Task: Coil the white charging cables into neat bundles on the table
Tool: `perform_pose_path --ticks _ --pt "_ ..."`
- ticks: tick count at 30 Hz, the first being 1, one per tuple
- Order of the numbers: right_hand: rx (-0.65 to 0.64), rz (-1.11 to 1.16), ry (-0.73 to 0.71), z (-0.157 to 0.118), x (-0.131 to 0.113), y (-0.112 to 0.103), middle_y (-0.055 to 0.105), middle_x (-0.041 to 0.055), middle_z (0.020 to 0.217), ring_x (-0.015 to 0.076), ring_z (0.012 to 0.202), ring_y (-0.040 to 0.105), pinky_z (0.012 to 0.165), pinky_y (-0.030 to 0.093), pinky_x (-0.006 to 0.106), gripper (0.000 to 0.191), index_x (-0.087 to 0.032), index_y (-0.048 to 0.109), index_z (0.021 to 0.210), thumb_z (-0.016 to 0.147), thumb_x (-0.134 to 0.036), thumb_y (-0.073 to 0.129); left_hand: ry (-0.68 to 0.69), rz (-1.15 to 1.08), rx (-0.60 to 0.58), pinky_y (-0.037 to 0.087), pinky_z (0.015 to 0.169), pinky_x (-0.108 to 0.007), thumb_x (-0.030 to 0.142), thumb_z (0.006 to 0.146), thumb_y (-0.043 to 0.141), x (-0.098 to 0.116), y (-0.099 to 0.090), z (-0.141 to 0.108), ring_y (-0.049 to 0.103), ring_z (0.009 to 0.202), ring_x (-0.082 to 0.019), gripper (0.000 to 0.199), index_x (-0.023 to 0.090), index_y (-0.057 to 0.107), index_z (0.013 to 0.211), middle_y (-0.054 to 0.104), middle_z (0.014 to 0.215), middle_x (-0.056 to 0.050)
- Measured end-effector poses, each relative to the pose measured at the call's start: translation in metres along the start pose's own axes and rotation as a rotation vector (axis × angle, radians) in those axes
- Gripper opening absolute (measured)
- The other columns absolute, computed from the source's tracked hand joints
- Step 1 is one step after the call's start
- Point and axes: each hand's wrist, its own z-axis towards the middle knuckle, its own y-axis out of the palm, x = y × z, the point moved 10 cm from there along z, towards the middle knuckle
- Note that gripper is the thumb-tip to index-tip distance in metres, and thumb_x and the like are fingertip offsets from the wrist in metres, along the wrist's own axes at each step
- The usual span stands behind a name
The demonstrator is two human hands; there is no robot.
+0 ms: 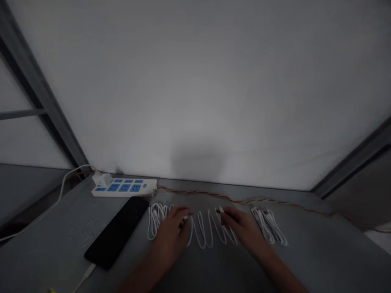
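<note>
We have our left hand (169, 234) and right hand (241, 228) over the table (305, 252), both at the middle cable (203, 232), a white cable lying in long, loose loops between and under them. The fingers (183, 211) of the left hand are curled together on a small white connector (184, 221) at the far side of the loops. The fingers (227, 215) of the right hand look pinched together on another white tip (220, 210), though the dim light makes that grip hard to confirm.

As things lie, two white cables are gathered and one is open. The left bundle (157, 219) sits just beyond our left hand, and the right bundle (269, 226) sits just right of our right hand, its strands lying close together. The middle cable alone remains spread out.

Toward the far left, we see a power strip (124, 188) with blue sockets and a white charger (102, 180) plugged into its left end. A black phone (116, 232) lies face up, left of the cables. A twisted red-and-yellow wire (244, 200) runs right along the far edge. We can read no brand or writing on the strip, charger, phone or cables; the picture is too dark and small.
</note>
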Motion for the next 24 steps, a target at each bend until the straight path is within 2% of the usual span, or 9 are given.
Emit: perform_pose_path --ticks 2,5,9,11,14,16,18,20,24 --pt "0.016 0.076 -0.008 -0.001 -0.005 -0.003 0.061 0.0014 0.066 0.0142 0.059 0.051 0.054 0.039 0.023 0.038 -0.016 0.065 0.085 0.082 -0.054 0.060 -0.076 -0.126 0.113 0.054 0.080 -0.033 0.019 0.084 0.053 -0.013 -0.011 0.001 0.068 0.087 -0.017 0.031 0.023 0.064 0.113 0.059 0.131 -0.010" --pt "0.028 0.190 -0.007 -0.005 -0.010 -0.005 0.065 0.0026 0.068 0.0116 0.053 0.048 0.050 0.038 0.023 0.040 -0.015 0.065 0.090 0.081 -0.054 0.063 -0.256 -0.371 0.137 0.054 0.083 -0.035 0.027 0.080 0.063 -0.038 -0.010 0.003 0.069 0.091 -0.021 0.047 0.021 0.057 0.126 0.068 0.118 -0.011" --pt "0.053 0.290 -0.039 -0.009 -0.017 -0.011 0.064 0.0009 0.067 0.0079 0.042 0.044 0.043 0.035 0.021 0.042 -0.015 0.064 0.094 0.079 -0.055 0.068 -0.392 -0.549 0.118 0.052 0.087 -0.035 0.036 0.069 0.073 -0.054 -0.008 0.008 0.069 0.096 -0.024 0.046 0.015 0.068 0.109 0.075 0.103 -0.011" --pt "0.050 0.310 -0.056 -0.010 -0.019 -0.014 0.063 0.0001 0.064 0.0074 0.039 0.045 0.040 0.034 0.020 0.044 -0.015 0.064 0.093 0.078 -0.056 0.069 -0.424 -0.578 0.120 0.052 0.082 -0.033 0.041 0.064 0.077 -0.057 -0.009 0.010 0.069 0.091 -0.024 0.045 0.014 0.072 0.100 0.076 0.099 -0.011" --pt "0.037 0.302 -0.059 -0.010 -0.019 -0.016 0.061 -0.0004 0.060 0.0075 0.037 0.046 0.039 0.034 0.020 0.044 -0.014 0.065 0.091 0.080 -0.057 0.068 -0.505 -0.641 0.060 0.048 0.058 -0.026 0.050 0.061 0.079 -0.059 -0.002 0.009 0.067 0.070 -0.018 0.053 0.013 0.073 0.099 0.076 0.085 -0.009" --pt "0.019 0.290 -0.058 -0.010 -0.019 -0.016 0.061 -0.0004 0.060 0.0073 0.038 0.047 0.040 0.034 0.019 0.043 -0.014 0.065 0.091 0.082 -0.056 0.066 -0.574 -0.724 0.006 0.042 0.049 -0.022 0.053 0.061 0.079 -0.061 0.006 0.005 0.063 0.062 -0.014 0.056 0.014 0.072 0.101 0.076 0.083 -0.008" --pt "-0.001 0.280 -0.060 -0.011 -0.021 -0.014 0.060 -0.0006 0.061 0.0068 0.038 0.047 0.041 0.034 0.019 0.042 -0.014 0.066 0.091 0.084 -0.055 0.065 -0.632 -0.834 -0.016 0.044 0.054 -0.021 0.053 0.060 0.080 -0.061 0.012 0.001 0.063 0.066 -0.013 0.053 0.016 0.074 0.098 0.076 0.088 -0.008" --pt "-0.021 0.270 -0.058 -0.011 -0.021 -0.012 0.060 -0.0005 0.061 0.0067 0.039 0.048 0.042 0.035 0.019 0.042 -0.014 0.067 0.091 0.085 -0.055 0.064 -0.667 -0.912 -0.044 0.048 0.066 -0.023 0.050 0.057 0.083 -0.061 0.016 -0.002 0.065 0.075 -0.014 0.050 0.017 0.076 0.093 0.076 0.092 -0.008" --pt "-0.081 0.255 -0.039 -0.011 -0.019 -0.006 0.062 0.0004 0.064 0.0074 0.041 0.049 0.044 0.038 0.020 0.043 -0.013 0.069 0.091 0.083 -0.056 0.066 -0.587 -0.820 -0.199 0.047 0.074 -0.025 0.045 0.060 0.083 -0.051 0.022 0.000 0.068 0.086 -0.018 0.047 0.020 0.075 0.099 0.076 0.101 -0.007"
